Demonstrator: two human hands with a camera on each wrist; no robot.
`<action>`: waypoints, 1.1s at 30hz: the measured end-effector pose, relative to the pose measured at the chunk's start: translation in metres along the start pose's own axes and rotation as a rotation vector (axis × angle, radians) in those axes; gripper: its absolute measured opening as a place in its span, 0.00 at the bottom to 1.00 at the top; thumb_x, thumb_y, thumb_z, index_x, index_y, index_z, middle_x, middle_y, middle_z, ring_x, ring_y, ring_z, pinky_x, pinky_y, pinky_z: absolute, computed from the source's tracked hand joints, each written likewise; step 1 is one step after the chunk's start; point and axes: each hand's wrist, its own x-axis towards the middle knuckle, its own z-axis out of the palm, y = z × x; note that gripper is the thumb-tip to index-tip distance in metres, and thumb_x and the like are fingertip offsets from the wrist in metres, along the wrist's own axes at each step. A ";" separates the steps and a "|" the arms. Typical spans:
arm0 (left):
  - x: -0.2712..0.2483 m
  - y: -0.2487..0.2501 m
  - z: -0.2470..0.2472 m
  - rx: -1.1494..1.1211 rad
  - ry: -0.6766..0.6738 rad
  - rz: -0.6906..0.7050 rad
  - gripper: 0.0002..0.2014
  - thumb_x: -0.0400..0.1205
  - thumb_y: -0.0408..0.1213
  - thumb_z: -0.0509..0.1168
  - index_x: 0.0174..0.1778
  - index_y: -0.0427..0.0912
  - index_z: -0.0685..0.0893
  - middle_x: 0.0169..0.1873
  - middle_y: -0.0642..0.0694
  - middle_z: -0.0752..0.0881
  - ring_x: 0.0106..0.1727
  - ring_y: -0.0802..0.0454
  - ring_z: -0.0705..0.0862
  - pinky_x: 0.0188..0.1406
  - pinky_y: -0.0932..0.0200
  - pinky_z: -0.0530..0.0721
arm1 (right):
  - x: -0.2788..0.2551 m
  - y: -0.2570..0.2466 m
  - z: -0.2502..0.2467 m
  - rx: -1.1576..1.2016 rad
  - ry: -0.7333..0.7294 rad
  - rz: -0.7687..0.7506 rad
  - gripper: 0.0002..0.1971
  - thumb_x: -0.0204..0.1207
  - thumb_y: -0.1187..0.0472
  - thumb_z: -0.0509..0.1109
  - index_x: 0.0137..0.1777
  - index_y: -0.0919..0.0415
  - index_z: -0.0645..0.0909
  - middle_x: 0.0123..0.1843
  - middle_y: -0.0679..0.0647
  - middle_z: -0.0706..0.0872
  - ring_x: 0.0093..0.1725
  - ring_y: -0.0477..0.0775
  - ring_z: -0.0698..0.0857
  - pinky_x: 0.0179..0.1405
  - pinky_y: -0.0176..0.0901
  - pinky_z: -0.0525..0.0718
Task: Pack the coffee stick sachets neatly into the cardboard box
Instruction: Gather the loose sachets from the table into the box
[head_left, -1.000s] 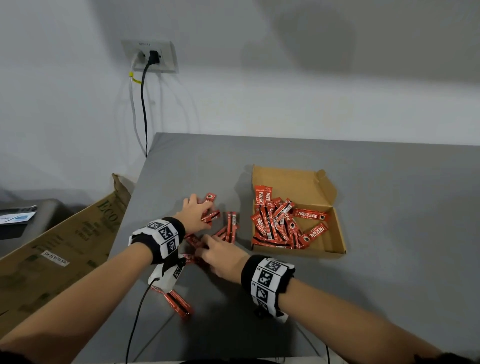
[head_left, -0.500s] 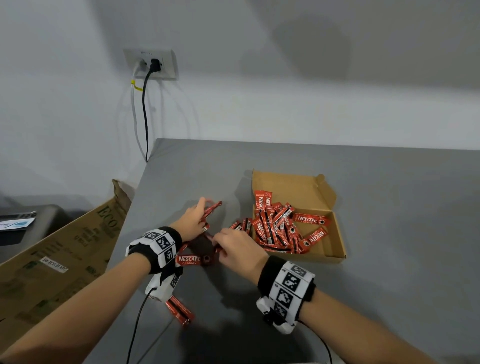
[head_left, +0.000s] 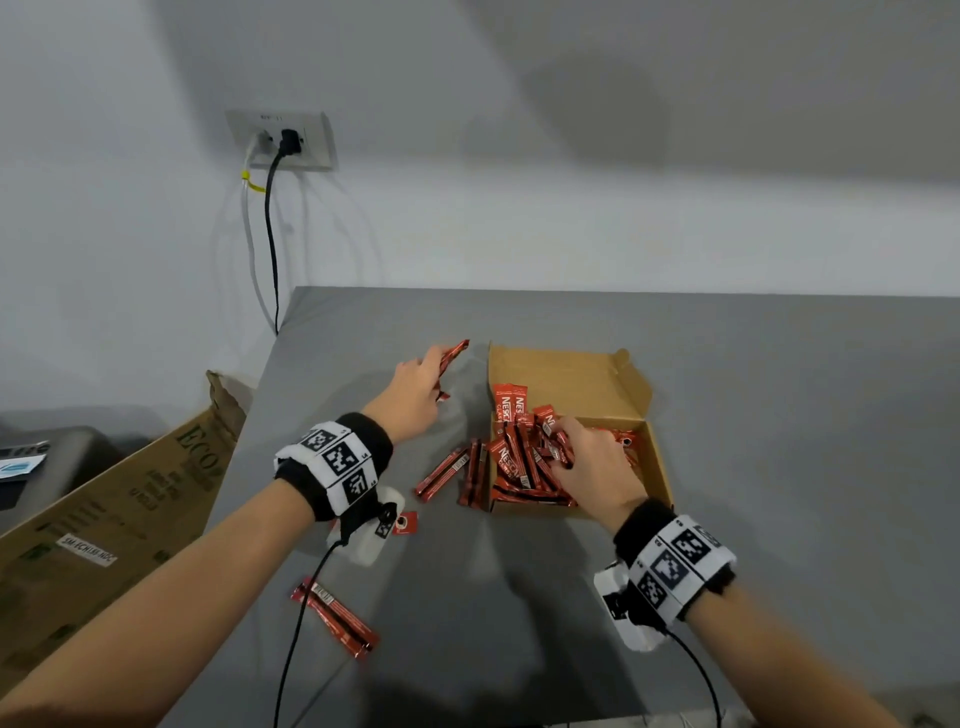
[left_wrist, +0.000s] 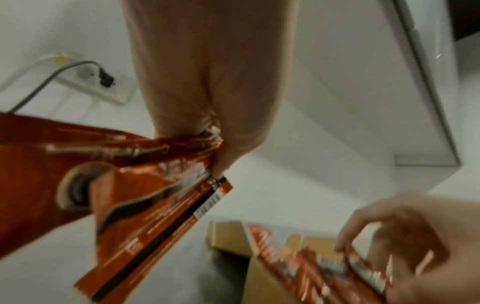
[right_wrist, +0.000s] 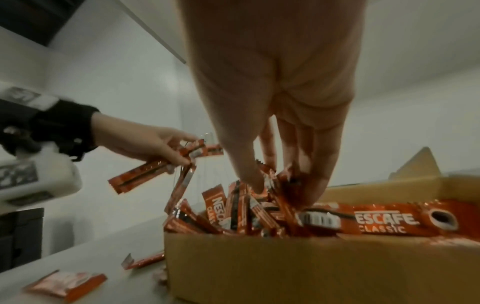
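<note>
While held just left of the cardboard box (head_left: 657, 457), left hand (head_left: 415, 387) pinched several sachets (head_left: 453, 354), long axes pointing away; box lay rightward. Right hand (head_left: 592, 462) nearer, fingertips down among sachet pile (head_left: 519, 457); grip unclear.

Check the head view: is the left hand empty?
No, the left hand grips red coffee sachets above the table, left of the cardboard box.
</note>
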 end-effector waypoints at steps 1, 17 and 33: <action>0.001 0.008 -0.004 -0.022 0.006 0.017 0.23 0.83 0.24 0.54 0.75 0.40 0.61 0.45 0.39 0.78 0.38 0.47 0.79 0.32 0.60 0.77 | -0.001 0.003 0.004 -0.001 -0.001 0.003 0.22 0.76 0.63 0.70 0.69 0.61 0.71 0.51 0.56 0.87 0.46 0.52 0.86 0.48 0.41 0.86; 0.021 0.089 0.027 -0.317 -0.171 0.039 0.25 0.82 0.26 0.60 0.75 0.37 0.63 0.50 0.46 0.74 0.47 0.51 0.77 0.44 0.61 0.78 | 0.005 0.001 -0.010 0.331 0.088 -0.137 0.20 0.83 0.57 0.60 0.75 0.55 0.68 0.52 0.51 0.87 0.40 0.39 0.82 0.43 0.30 0.77; 0.018 0.070 0.095 -0.549 0.143 0.020 0.33 0.77 0.28 0.69 0.76 0.41 0.63 0.47 0.45 0.81 0.50 0.52 0.81 0.52 0.63 0.76 | 0.015 0.021 -0.004 0.185 0.043 -0.031 0.20 0.76 0.68 0.67 0.68 0.62 0.74 0.54 0.60 0.86 0.54 0.56 0.85 0.52 0.39 0.79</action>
